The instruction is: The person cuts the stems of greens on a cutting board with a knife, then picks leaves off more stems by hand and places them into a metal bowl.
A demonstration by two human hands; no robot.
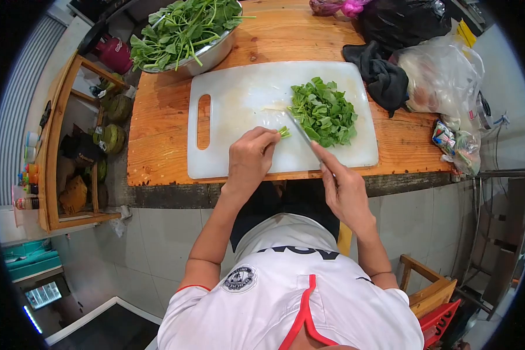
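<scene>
A white cutting board (245, 87) lies on the wooden table in front of me. My left hand (252, 154) is closed on a small bunch of green stems (284, 132), whose cut ends stick out past the fingertips at the board's middle. My right hand (345, 186) grips a knife (303, 129) by its handle, the blade pointing away and to the left. The blade lies between the stems and a pile of chopped leafy greens (325, 111) on the board's right half. My left fingers hide most of the bunch.
A metal bowl (216, 55) heaped with uncut leafy greens (186, 29) stands at the table's back left. A dark cloth (382, 79), a black plastic bag (405, 26) and a clear plastic bag (443, 76) lie along the right side. A wooden frame (64, 146) stands left.
</scene>
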